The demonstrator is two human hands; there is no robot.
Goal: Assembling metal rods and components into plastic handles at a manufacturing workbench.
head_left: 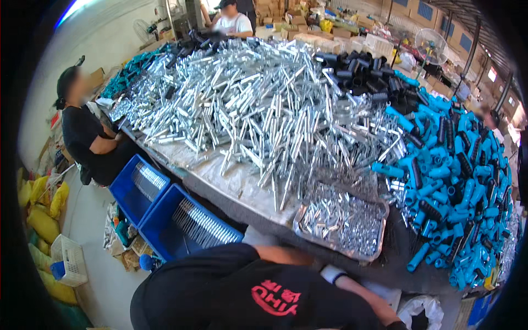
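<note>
My forearms reach toward the near table edge, just below a shallow tray [380, 242] of small shiny metal pieces. At its front edge my left hand [314, 263] is blurred, and its fingers cannot be made out. Close beside it is my right hand [332, 273], with white material around the wrist or hand. Its fingers are hidden too, so whether either hand holds anything is not visible. Beyond the tray spreads a big heap of slim silvery metal rods [264, 110]. To the right lies a pile of teal and black tubular grips [440, 181].
Two blue bins [159, 234] holding rows of metal rods stand at the table's left edge. A co-worker in black [91, 132] sits beyond them; another in white [234, 25] is at the far side. Black grips [357, 71] lie at the back right. A white bag [423, 311] sits lower right.
</note>
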